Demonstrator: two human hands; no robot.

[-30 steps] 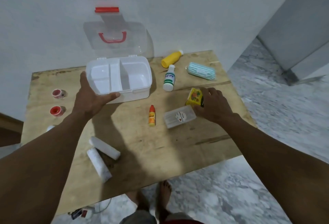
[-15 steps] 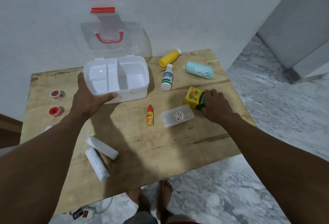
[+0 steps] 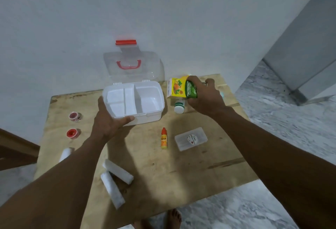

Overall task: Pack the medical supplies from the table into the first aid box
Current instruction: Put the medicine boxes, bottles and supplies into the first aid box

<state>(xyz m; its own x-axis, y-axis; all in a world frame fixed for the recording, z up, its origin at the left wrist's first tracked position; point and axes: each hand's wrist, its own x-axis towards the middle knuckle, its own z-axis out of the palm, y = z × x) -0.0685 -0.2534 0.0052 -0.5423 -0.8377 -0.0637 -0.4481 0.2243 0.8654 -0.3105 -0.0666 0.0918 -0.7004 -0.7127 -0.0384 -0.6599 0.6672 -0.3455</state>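
Note:
The white first aid box stands open at the back of the wooden table, its clear lid with a red handle leaning on the wall. My left hand grips the box's front left corner. My right hand holds a yellow and green carton in the air just right of the box. On the table lie a small orange dropper bottle, a clear plastic case, a white bottle with a green band, two white gauze rolls and two red tape rolls.
Another white roll lies at the left edge, partly behind my left arm. The wall stands directly behind the table. Marble floor and my bare feet show past the near edge. A grey door frame stands at the right.
My right hand closed on the yellow and green carton, lifted it off the table and carried it up and left toward the box. My left hand kept its hold on the box.

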